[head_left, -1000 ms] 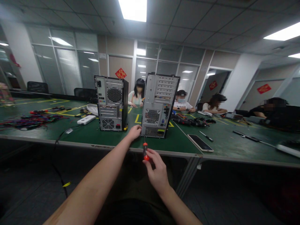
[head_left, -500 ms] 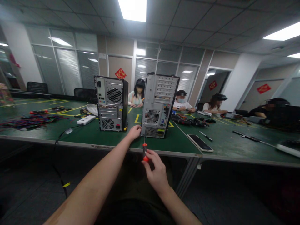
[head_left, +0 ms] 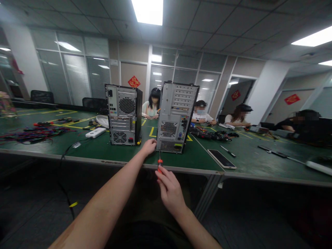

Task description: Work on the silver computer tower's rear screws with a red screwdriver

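Red at the collar and at the butt, with a dark stretch between, the screwdriver [head_left: 160, 161] had a short handle and a thin metal shaft. It was in the right hand [head_left: 171, 192], whose fingers were drawn in close about the rear of the handle, leaving the collar and shaft bare beyond them. Its long axis ran away from the body, almost straight up the view, and the shaft pointed at the lower left corner of a tall computer case [head_left: 171, 116]; whether the tip sat in a screw was too small to tell. That case stood upright just ahead of the grip, its long axis vertical, its grey metal back facing the person, with slot covers above, perforated panels below and a black side to the right. Ahead and left of the grip, the left hand [head_left: 149, 147] was at the case's lower left edge, its fingers partly hidden, so how far they were spread or whether they held anything could not be made out. Farther left stood a second computer case [head_left: 123, 114], upright and shorter in the view. Right of the grip, well apart, a phone [head_left: 221, 159] lay flat on the green table [head_left: 194, 160].
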`<state>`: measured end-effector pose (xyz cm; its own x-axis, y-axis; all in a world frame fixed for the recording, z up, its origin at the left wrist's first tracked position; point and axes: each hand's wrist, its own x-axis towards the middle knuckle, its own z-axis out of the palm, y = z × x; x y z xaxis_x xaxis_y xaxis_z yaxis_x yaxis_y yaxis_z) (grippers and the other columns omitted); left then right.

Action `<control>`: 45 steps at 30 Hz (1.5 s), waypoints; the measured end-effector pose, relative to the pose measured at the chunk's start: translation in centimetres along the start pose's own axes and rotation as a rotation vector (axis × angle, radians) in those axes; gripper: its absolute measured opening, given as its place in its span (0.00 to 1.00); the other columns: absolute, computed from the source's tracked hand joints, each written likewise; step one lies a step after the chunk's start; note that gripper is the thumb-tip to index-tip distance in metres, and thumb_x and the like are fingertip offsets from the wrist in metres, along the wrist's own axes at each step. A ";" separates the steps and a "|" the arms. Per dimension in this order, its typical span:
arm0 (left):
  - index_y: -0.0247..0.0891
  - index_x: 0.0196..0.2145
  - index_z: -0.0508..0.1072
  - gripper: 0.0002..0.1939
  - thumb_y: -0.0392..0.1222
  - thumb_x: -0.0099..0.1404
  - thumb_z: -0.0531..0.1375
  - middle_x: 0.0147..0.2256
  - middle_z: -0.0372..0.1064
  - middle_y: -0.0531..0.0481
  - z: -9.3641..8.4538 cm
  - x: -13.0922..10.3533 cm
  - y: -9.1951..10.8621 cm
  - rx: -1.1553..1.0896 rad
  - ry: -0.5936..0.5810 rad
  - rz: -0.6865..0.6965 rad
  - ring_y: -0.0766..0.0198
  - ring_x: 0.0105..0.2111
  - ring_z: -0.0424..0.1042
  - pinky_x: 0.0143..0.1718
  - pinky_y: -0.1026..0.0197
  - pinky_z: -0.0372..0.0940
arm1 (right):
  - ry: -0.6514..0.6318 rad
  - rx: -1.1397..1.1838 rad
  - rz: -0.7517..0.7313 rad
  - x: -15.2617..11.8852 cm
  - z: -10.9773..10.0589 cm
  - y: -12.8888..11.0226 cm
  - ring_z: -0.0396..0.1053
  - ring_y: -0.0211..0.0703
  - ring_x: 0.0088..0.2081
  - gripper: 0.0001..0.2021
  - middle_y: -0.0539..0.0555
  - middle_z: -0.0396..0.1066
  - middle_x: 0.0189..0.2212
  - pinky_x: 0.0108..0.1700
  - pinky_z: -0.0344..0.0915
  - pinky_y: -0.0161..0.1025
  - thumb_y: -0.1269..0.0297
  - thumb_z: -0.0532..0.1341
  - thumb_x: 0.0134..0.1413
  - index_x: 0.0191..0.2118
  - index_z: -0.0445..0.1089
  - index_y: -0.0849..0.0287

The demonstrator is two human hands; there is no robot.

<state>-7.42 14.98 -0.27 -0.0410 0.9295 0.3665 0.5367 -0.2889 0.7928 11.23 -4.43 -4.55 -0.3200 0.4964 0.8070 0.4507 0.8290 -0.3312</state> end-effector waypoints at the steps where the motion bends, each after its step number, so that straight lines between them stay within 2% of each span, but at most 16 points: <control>1: 0.35 0.33 0.76 0.09 0.34 0.63 0.54 0.31 0.75 0.48 0.0 0.0 0.0 -0.004 -0.001 -0.001 0.62 0.32 0.71 0.35 0.63 0.61 | 0.027 0.025 0.032 0.0 0.0 -0.1 0.73 0.51 0.58 0.20 0.59 0.73 0.59 0.60 0.71 0.53 0.73 0.58 0.66 0.59 0.74 0.50; 4: 0.36 0.33 0.76 0.09 0.34 0.63 0.54 0.30 0.75 0.49 0.1 0.1 -0.1 -0.008 -0.002 0.000 0.62 0.32 0.71 0.35 0.63 0.61 | 0.107 0.071 0.131 0.1 -0.1 -0.4 0.73 0.51 0.57 0.14 0.60 0.74 0.55 0.59 0.72 0.50 0.70 0.62 0.64 0.53 0.76 0.54; 7: 0.36 0.33 0.76 0.10 0.34 0.62 0.54 0.30 0.75 0.49 0.1 0.2 -0.2 -0.004 0.002 0.006 0.61 0.32 0.70 0.35 0.62 0.61 | 0.129 0.069 0.159 0.2 -0.3 -0.4 0.74 0.51 0.55 0.12 0.61 0.75 0.53 0.57 0.73 0.49 0.69 0.63 0.63 0.51 0.76 0.55; 13: 0.36 0.32 0.76 0.09 0.34 0.63 0.55 0.30 0.75 0.49 0.2 0.3 -0.4 0.006 -0.001 0.019 0.62 0.31 0.70 0.35 0.63 0.60 | 0.043 0.006 0.007 0.1 -0.3 0.1 0.73 0.49 0.54 0.21 0.58 0.72 0.60 0.56 0.73 0.52 0.74 0.56 0.66 0.60 0.73 0.49; 16: 0.36 0.32 0.76 0.09 0.34 0.62 0.55 0.30 0.75 0.49 0.3 0.4 -0.6 0.012 0.010 0.023 0.62 0.32 0.70 0.35 0.63 0.61 | 0.026 -0.010 -0.010 0.1 -0.3 0.1 0.73 0.50 0.53 0.23 0.57 0.71 0.61 0.54 0.73 0.53 0.76 0.55 0.67 0.60 0.73 0.47; 19: 0.36 0.32 0.76 0.09 0.33 0.62 0.54 0.30 0.74 0.50 0.4 0.5 -0.8 0.009 0.014 0.021 0.62 0.32 0.69 0.35 0.63 0.61 | 0.081 0.034 0.070 0.1 -0.3 -0.1 0.72 0.50 0.57 0.18 0.59 0.73 0.58 0.58 0.72 0.52 0.72 0.59 0.66 0.57 0.75 0.51; 24: 0.36 0.32 0.76 0.10 0.33 0.62 0.54 0.30 0.74 0.49 0.3 0.4 -0.6 0.009 0.013 0.021 0.61 0.33 0.70 0.36 0.63 0.61 | 0.131 0.070 0.171 0.0 -0.5 -0.1 0.74 0.52 0.55 0.13 0.59 0.75 0.53 0.59 0.72 0.50 0.68 0.65 0.62 0.52 0.76 0.53; 30: 0.37 0.32 0.75 0.09 0.34 0.62 0.54 0.30 0.75 0.49 0.3 0.5 -0.7 0.005 0.008 0.011 0.61 0.33 0.71 0.36 0.62 0.61 | 0.059 0.054 0.098 -0.3 -0.5 0.3 0.71 0.49 0.59 0.20 0.59 0.71 0.60 0.61 0.69 0.52 0.72 0.57 0.67 0.60 0.73 0.51; 35: 0.37 0.33 0.76 0.09 0.35 0.63 0.54 0.30 0.75 0.49 0.4 0.7 -1.2 -0.017 -0.016 0.009 0.61 0.32 0.71 0.35 0.62 0.62 | -0.048 -0.013 0.006 -0.5 -0.4 0.4 0.71 0.48 0.55 0.26 0.57 0.66 0.66 0.57 0.71 0.55 0.76 0.52 0.68 0.66 0.67 0.46; 37: 0.37 0.34 0.76 0.10 0.36 0.63 0.54 0.30 0.75 0.49 0.5 0.7 -1.2 -0.025 -0.017 0.009 0.61 0.32 0.71 0.35 0.63 0.61 | -0.067 -0.011 -0.003 -0.6 -0.4 0.4 0.70 0.48 0.56 0.27 0.57 0.65 0.66 0.58 0.71 0.54 0.77 0.52 0.68 0.66 0.66 0.47; 41: 0.36 0.34 0.77 0.09 0.36 0.63 0.55 0.33 0.76 0.48 0.4 0.5 -0.8 0.002 -0.012 0.007 0.61 0.34 0.71 0.36 0.63 0.61 | -0.017 0.044 0.073 -0.5 -0.3 0.1 0.69 0.48 0.60 0.22 0.59 0.69 0.62 0.62 0.69 0.51 0.74 0.56 0.67 0.62 0.70 0.51; 45: 0.35 0.33 0.77 0.10 0.34 0.63 0.55 0.34 0.77 0.47 0.3 0.4 -0.3 0.050 0.001 0.012 0.60 0.37 0.72 0.37 0.63 0.61 | 0.073 0.070 0.160 -0.3 -0.5 -0.1 0.72 0.49 0.58 0.16 0.60 0.74 0.56 0.61 0.70 0.48 0.69 0.63 0.64 0.56 0.75 0.55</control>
<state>-7.39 15.49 -0.49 -0.0349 0.9258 0.3765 0.5785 -0.2884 0.7630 11.68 -4.77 -4.55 -0.1862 0.6052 0.7740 0.4313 0.7582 -0.4891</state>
